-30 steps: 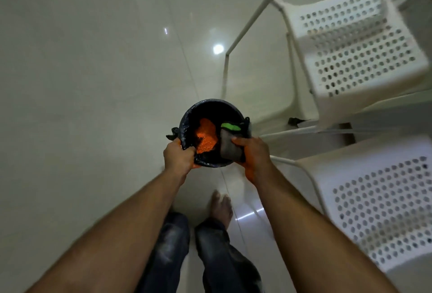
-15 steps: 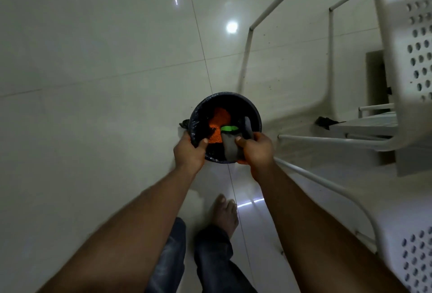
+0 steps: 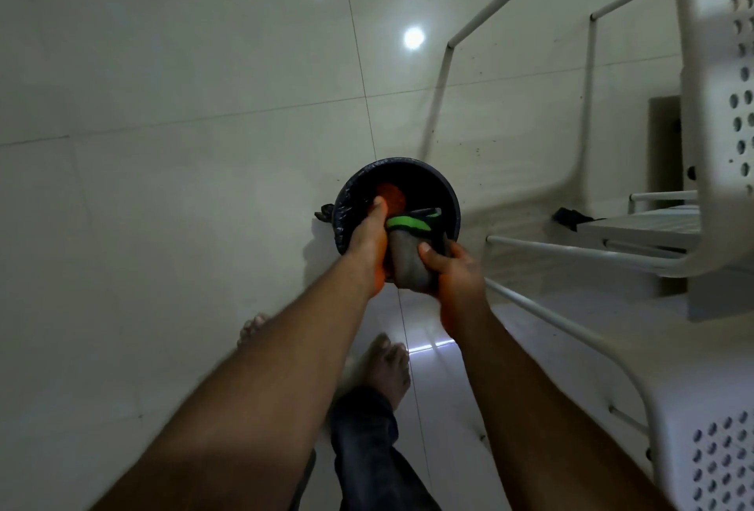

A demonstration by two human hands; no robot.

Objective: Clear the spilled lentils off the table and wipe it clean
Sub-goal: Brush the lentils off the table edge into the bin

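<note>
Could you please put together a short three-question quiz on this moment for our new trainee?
1. True or false: the orange lentils lie inside the black bin.
2. Which hand has the grey cloth with the green edge in its grip?
A. left hand
B. right hand
C. neither
3. Fill in: the left hand reaches over the bin's ____.

Key:
1. True.
2. B: the right hand holds it over the bin.
3. Rim.

Bin (image 3: 442, 200) on floor (image 3: 163, 143), lentils (image 3: 393, 194) inside; cloth (image 3: 408, 253) above rim; chairs (image 3: 701, 123) right.
</note>
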